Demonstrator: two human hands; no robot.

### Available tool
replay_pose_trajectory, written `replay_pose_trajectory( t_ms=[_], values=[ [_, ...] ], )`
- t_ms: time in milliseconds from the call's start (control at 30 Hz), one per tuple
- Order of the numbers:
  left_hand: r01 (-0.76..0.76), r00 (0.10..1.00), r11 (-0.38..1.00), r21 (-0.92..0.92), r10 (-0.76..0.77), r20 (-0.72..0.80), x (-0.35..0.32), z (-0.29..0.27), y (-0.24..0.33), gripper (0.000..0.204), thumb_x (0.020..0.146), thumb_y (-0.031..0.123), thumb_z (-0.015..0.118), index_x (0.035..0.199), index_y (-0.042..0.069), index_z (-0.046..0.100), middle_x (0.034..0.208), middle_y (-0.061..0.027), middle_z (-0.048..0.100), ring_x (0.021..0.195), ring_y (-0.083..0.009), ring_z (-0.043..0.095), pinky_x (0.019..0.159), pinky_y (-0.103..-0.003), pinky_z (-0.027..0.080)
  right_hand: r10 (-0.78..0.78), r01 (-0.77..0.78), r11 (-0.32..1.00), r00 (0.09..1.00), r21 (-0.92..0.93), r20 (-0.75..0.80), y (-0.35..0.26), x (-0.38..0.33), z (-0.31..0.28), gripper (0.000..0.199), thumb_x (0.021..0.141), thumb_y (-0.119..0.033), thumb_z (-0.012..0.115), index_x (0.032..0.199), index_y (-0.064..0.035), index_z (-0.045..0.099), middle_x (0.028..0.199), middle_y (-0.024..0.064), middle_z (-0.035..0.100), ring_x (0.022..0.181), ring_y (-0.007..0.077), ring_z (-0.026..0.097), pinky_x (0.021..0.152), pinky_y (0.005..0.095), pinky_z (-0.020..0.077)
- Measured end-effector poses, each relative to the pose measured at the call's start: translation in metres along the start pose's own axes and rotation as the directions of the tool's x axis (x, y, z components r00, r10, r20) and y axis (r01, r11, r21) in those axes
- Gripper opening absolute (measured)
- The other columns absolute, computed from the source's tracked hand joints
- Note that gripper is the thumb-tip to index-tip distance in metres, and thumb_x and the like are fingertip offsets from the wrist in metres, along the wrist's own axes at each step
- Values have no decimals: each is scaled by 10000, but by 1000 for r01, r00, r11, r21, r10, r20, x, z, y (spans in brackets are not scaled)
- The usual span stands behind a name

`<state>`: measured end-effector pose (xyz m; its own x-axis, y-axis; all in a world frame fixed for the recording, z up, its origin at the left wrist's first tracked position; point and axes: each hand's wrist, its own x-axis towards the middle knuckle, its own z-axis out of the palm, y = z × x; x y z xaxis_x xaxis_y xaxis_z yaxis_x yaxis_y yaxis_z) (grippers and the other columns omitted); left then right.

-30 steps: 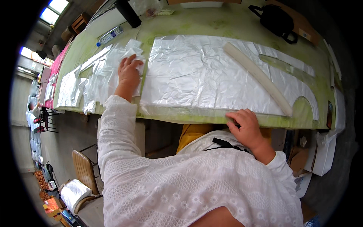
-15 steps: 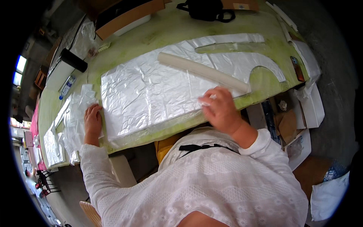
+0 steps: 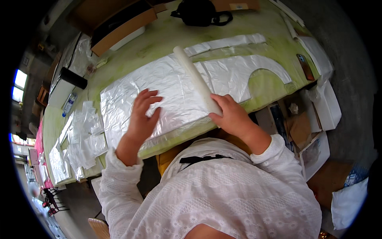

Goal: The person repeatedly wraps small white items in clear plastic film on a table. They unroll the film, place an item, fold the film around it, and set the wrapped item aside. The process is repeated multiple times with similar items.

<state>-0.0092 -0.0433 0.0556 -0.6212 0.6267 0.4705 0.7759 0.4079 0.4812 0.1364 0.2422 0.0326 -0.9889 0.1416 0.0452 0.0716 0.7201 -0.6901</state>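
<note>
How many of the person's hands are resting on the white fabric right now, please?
2. The left hand lies flat, fingers spread, on the white fabric; the right hand rests at its near edge, touching the end of the long white strip.

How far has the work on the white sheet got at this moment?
Done: a stack of cut white pieces lies at the table's left, and the big white sheet already has a curved cut-out at its right end. In hand: left hand presses the sheet flat, right hand holds the long white strip across it. Left: the sheet's middle shows no cuts.
</note>
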Motion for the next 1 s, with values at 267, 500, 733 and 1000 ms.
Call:
replay_pose_trajectory(
  t_ms=[267,500,733,1000],
  values=[
    [65,944,960,-272,29,329,97,108,100,424,876,157,751,1285,88,664,1294,-149,624,1145,-306,626,975,-401,514,37,23,908,990,419,-134,28,-44,9,321,923,-167,727,1219,-62,661,973,71,621,759,142,601,703,279,504],
    [169,774,985,36,-155,614,130,189,106,354,859,291,750,1151,97,696,1212,-150,678,1038,-338,688,909,-413,552,81,35,863,975,504,-206,59,-77,10,182,932,-87,705,1108,-41,699,962,78,661,768,150,611,686,282,499],
    [406,742,913,-51,-296,601,131,195,87,256,894,311,680,1035,107,744,956,-122,753,874,-288,717,816,-391,560,109,38,847,964,530,-243,79,-85,1,145,931,-31,691,1075,-25,700,950,60,659,762,123,582,670,253,473],
    [753,607,595,-282,-460,648,136,194,75,272,898,296,667,1031,64,717,877,-39,698,768,-149,630,722,-321,534,-87,254,930,855,267,-511,84,-44,-29,150,883,-13,688,1028,-46,696,952,92,661,822,243,617,710,310,500]
  ],
)
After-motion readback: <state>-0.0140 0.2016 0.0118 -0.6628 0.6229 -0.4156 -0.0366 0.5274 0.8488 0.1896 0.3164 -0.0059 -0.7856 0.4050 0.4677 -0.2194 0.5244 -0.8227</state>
